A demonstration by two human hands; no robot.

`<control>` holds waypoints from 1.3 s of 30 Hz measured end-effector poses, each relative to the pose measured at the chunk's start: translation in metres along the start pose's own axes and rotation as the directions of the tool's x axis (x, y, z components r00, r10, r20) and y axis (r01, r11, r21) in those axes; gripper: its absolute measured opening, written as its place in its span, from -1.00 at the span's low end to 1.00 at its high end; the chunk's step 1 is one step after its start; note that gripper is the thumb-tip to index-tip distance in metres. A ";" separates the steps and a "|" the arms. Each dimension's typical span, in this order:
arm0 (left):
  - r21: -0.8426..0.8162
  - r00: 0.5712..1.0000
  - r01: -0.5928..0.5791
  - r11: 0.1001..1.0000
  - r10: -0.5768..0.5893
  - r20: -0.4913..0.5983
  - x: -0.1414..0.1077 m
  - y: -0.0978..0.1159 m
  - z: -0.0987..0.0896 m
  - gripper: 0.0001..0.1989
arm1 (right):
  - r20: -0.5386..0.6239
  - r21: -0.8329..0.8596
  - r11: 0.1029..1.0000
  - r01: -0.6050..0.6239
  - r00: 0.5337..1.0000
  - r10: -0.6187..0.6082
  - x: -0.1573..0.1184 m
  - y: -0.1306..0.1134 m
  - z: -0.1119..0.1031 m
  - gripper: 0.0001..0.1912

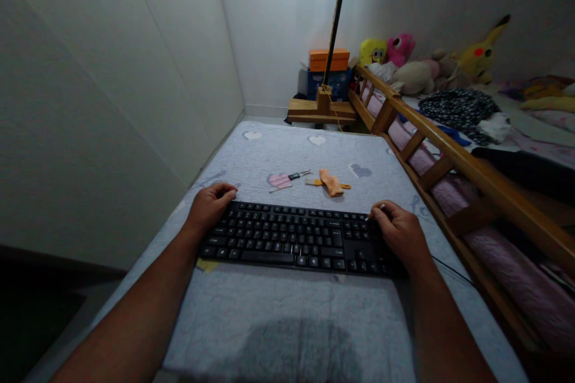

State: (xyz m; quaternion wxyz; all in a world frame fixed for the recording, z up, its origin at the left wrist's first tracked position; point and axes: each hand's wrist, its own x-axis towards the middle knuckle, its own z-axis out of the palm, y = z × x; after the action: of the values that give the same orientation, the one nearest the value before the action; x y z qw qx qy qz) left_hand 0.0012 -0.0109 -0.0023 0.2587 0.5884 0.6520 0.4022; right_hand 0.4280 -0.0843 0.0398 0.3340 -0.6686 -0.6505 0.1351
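Observation:
A black keyboard [278,236] lies flat across the bed-like padded surface in front of me. My right hand [399,230] is closed in a pinch on a thin white cotton swab [376,212], its tip over the keyboard's upper right keys. My left hand [212,206] is at the keyboard's upper left corner, thumb and fingers curled together; what they hold, if anything, is too small to make out. Beyond the keyboard lie another cotton swab [281,189], a slim tool with a black grip [293,176], and a yellow-handled brush [315,182] under a crumpled orange cloth [331,184].
The grey-blue quilted cover [287,323] has heart patterns. A wooden bed rail [442,131] runs along the right, with plush toys [417,75] and clothes behind it. A pole on a wooden base [321,109] stands at the far end. Pale cabinet doors [135,72] rise on the left.

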 end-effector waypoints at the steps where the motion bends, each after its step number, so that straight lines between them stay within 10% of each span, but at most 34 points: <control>1: -0.003 1.000 -0.002 1.000 0.002 -0.003 0.000 -0.001 0.000 -0.68 | -0.003 -0.001 1.000 0.000 1.000 -0.001 0.000 0.000 0.000 -0.70; 39: 0.006 1.000 0.025 1.000 -0.025 0.000 -0.002 0.002 0.000 -0.66 | -0.007 0.037 0.999 0.031 0.999 -0.031 -0.003 -0.002 0.013 -0.71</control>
State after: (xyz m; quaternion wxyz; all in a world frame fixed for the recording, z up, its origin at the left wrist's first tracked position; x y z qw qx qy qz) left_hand 0.0030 -0.0126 -0.0008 0.2619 0.5810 0.6604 0.3971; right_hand 0.4178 -0.0833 0.0306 0.3505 -0.6525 -0.6572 0.1398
